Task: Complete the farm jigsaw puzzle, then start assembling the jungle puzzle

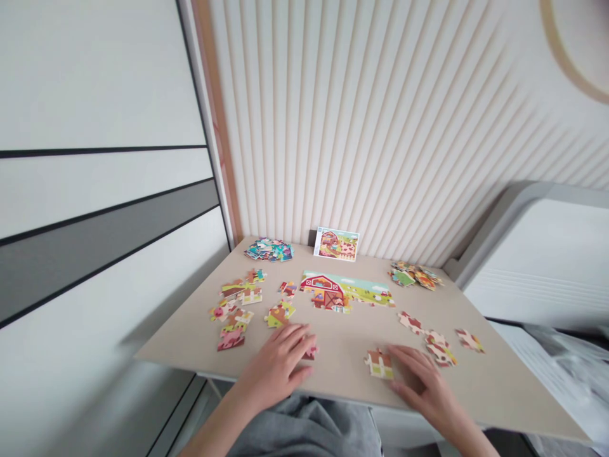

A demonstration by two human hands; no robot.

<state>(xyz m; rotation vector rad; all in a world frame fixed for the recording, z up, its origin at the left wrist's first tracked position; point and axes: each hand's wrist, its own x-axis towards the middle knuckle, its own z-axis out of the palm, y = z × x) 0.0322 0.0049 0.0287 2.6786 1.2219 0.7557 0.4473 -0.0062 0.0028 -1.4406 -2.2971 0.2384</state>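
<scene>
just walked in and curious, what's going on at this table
A person is at a table strewn with loose jigsaw pieces. The left hand lies flat over a pinkish piece near the front edge; the right hand touches a fence piece. A joined barn section lies mid-table, and a picture card leans on the wall behind it.
</scene>
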